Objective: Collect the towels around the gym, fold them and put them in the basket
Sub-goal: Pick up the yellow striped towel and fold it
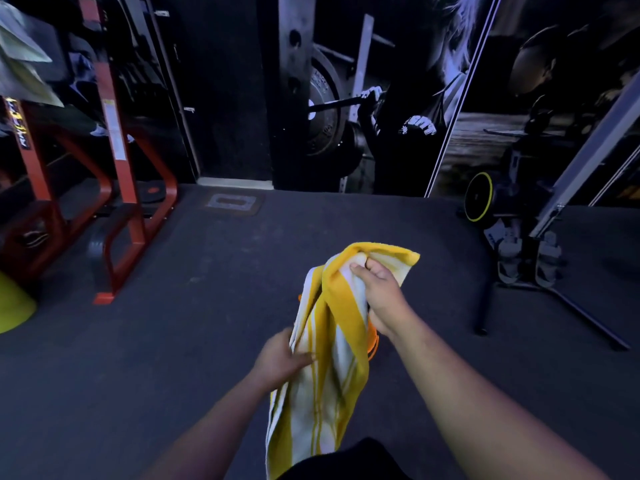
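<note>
Right hand (379, 292) grips the top of a yellow-and-white striped towel (329, 358), fingers curled into the bunched cloth. Left hand (282, 358) pinches the towel's left edge lower down. Hands apart, both clamped on the towel, which hangs in the air in front of the person over a dark floor (173, 341). A bit of orange shows behind the towel; can't tell what it is. Red rack (117, 188) at left, rower (519, 237) at right, wall mural (381, 98) behind.
</note>
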A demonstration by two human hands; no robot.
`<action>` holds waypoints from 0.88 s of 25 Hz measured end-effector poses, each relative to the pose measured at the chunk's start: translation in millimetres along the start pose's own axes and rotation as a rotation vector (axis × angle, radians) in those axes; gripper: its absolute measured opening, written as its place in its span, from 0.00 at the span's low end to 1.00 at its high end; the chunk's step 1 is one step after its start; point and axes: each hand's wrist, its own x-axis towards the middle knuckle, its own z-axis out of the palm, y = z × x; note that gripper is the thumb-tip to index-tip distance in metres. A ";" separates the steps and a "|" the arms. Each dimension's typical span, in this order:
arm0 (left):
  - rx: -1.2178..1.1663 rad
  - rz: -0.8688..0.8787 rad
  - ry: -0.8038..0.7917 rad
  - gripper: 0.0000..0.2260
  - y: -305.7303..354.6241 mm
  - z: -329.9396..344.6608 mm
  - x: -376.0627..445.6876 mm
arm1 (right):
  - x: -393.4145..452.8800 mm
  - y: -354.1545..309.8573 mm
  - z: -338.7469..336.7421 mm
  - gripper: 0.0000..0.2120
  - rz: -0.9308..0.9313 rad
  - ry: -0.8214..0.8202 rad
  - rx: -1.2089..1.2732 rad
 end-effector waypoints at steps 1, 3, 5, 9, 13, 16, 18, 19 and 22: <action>-0.076 -0.005 0.032 0.18 -0.6 1.0 -2.2 | 2.9 0.5 -1.1 0.11 0.025 0.014 0.061; -0.304 -0.030 -0.003 0.12 14.0 -2.8 -4.2 | 5.3 0.7 -8.3 0.16 0.050 -0.001 0.220; -0.490 -0.031 -0.035 0.13 29.5 -13.0 -0.1 | 8.2 11.0 -30.0 0.28 0.039 -0.136 0.164; -0.760 -0.040 -0.136 0.16 53.4 -30.3 14.3 | -21.1 64.9 -53.8 0.24 0.193 -0.384 -0.353; -0.583 -0.044 -0.096 0.10 68.4 -45.1 21.9 | -30.1 76.1 -48.4 0.07 0.159 -0.061 -0.115; -0.070 -0.020 0.096 0.06 65.4 -64.9 31.7 | -15.1 55.1 -57.2 0.05 0.036 0.144 -0.253; 0.142 -0.051 0.191 0.09 62.5 -80.3 47.1 | -9.9 40.7 -55.8 0.09 -0.034 0.150 -0.382; 0.231 -0.091 0.233 0.08 62.6 -87.9 53.9 | -6.7 34.1 -54.7 0.09 -0.056 0.181 -0.400; 0.332 -0.270 0.246 0.10 54.4 -105.9 63.5 | -1.2 13.6 -50.8 0.09 -0.053 0.266 -0.368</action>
